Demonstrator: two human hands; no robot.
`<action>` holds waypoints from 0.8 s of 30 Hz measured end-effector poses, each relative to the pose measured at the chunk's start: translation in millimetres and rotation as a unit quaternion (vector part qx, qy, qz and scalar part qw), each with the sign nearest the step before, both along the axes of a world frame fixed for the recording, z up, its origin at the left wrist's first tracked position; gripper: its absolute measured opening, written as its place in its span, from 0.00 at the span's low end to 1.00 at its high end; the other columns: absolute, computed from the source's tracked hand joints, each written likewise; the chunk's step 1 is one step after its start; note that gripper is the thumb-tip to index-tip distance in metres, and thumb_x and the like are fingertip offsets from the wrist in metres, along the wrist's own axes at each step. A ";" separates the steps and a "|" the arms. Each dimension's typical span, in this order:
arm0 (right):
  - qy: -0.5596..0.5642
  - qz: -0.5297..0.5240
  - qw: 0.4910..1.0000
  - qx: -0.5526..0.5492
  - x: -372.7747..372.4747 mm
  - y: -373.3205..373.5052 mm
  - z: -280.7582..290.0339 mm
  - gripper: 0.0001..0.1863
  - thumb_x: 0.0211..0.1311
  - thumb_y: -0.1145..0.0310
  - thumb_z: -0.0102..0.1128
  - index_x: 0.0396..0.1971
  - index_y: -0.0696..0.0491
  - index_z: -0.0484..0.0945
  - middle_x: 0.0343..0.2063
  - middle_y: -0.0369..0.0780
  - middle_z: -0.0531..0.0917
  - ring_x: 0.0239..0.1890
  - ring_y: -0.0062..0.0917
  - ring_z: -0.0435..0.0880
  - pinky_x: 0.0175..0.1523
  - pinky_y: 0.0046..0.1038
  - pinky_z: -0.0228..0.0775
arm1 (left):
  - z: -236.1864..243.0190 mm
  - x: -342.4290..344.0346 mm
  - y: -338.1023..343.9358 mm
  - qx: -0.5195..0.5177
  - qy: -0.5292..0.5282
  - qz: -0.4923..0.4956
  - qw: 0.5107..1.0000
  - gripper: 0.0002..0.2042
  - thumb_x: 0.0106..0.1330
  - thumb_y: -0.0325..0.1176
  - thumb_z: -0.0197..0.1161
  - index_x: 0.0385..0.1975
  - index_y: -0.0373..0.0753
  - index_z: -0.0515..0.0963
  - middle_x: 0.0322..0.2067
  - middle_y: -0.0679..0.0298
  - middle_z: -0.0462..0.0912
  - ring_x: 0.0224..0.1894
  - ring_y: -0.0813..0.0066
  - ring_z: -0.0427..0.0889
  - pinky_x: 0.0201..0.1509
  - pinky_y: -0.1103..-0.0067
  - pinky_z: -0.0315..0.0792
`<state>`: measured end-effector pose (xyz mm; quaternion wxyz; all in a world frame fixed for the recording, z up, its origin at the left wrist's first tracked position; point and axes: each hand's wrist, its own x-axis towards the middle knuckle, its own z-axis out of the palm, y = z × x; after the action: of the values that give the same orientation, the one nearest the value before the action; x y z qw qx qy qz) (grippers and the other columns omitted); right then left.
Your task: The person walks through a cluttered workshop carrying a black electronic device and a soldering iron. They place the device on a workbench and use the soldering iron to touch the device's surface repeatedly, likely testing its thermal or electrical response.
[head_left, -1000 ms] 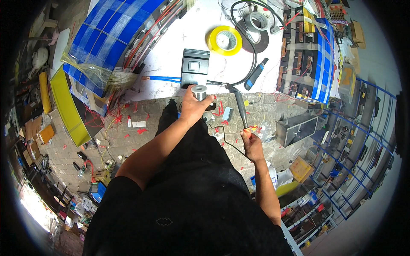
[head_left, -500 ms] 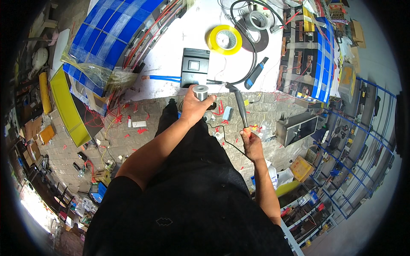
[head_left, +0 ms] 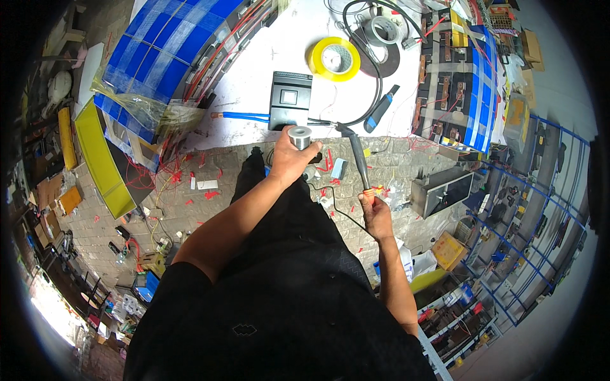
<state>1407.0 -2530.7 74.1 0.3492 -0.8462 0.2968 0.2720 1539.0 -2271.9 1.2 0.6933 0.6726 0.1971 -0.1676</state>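
Observation:
My left hand [head_left: 290,159] grips a silver spool of wire [head_left: 299,140] at the table's front edge, just below a black box-shaped device [head_left: 290,96] with a small screen. In my right hand [head_left: 378,221] is a long soldering iron [head_left: 359,162] with an orange grip, held by the handle; its head meets the end of a black cable [head_left: 330,125] beside the device, though contact is hard to make out. Blue cables [head_left: 248,118] leave the device's left side. A blue-and-black tool [head_left: 381,109] lies to the right.
The white tabletop [head_left: 244,57] holds yellow tape [head_left: 335,46], grey tape [head_left: 382,30] and looped cable. Blue taped battery packs [head_left: 159,57] [head_left: 476,95] with wires stand on both sides. Below are littered paving [head_left: 254,146], an open metal box [head_left: 438,192] and, far right, blue racks [head_left: 534,203].
My left hand and the spool have shifted very slightly up and to the right. My right hand and the iron stay almost still.

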 end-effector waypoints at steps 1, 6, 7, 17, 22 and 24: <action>-0.001 0.000 1.000 0.001 1.3 0.6 1.1 0.28 0.69 0.45 0.63 0.30 0.59 0.80 0.16 0.37 0.76 0.21 0.22 0.70 0.30 0.31 0.67 | -0.1 0.0 0.1 0.007 -0.001 -0.002 1.000 0.24 0.57 0.34 0.77 0.48 0.34 0.71 0.40 0.61 0.81 0.44 0.74 0.80 0.52 0.76 0.75; -0.012 -0.013 1.000 0.013 2.7 5.6 5.4 0.28 0.69 0.44 0.63 0.29 0.58 0.80 0.16 0.34 0.74 0.21 0.19 0.69 0.29 0.29 0.65 | 3.7 0.6 0.0 0.009 -0.004 -0.002 1.000 0.24 0.57 0.34 0.77 0.48 0.34 0.72 0.41 0.61 0.82 0.45 0.73 0.81 0.53 0.76 0.75; -0.012 -0.015 1.000 0.014 4.0 7.1 7.7 0.27 0.69 0.44 0.64 0.28 0.58 0.80 0.16 0.33 0.74 0.21 0.18 0.68 0.28 0.28 0.65 | 4.9 1.0 -0.1 0.014 -0.003 -0.004 1.000 0.24 0.57 0.34 0.77 0.48 0.34 0.72 0.41 0.61 0.82 0.45 0.73 0.81 0.53 0.76 0.75; -0.036 -0.013 0.999 0.009 1.1 9.6 5.7 0.26 0.69 0.46 0.64 0.29 0.58 0.80 0.16 0.32 0.74 0.21 0.17 0.68 0.28 0.27 0.64 | 7.9 3.1 -1.1 0.008 -0.010 -0.002 1.000 0.25 0.57 0.35 0.77 0.49 0.34 0.71 0.41 0.62 0.82 0.45 0.74 0.81 0.53 0.76 0.75; -0.029 -0.021 0.999 0.013 -0.8 7.8 2.5 0.27 0.69 0.45 0.64 0.29 0.58 0.80 0.16 0.33 0.75 0.21 0.18 0.68 0.28 0.28 0.65 | 5.9 3.7 -2.5 -0.006 0.001 0.000 1.000 0.25 0.57 0.36 0.77 0.49 0.34 0.71 0.41 0.62 0.82 0.45 0.74 0.80 0.53 0.76 0.75; -0.025 -0.017 0.999 0.008 -2.9 4.9 -0.5 0.27 0.69 0.44 0.64 0.29 0.58 0.80 0.16 0.34 0.75 0.20 0.19 0.69 0.29 0.29 0.65 | 2.7 3.3 -3.1 0.002 -0.006 -0.002 1.000 0.25 0.58 0.36 0.77 0.49 0.34 0.71 0.42 0.62 0.82 0.45 0.74 0.80 0.53 0.76 0.75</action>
<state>1404.2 -2525.7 73.6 0.3681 -0.8446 0.3001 0.2469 1542.3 -2274.9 4.0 0.6929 0.6752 0.1920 -0.1649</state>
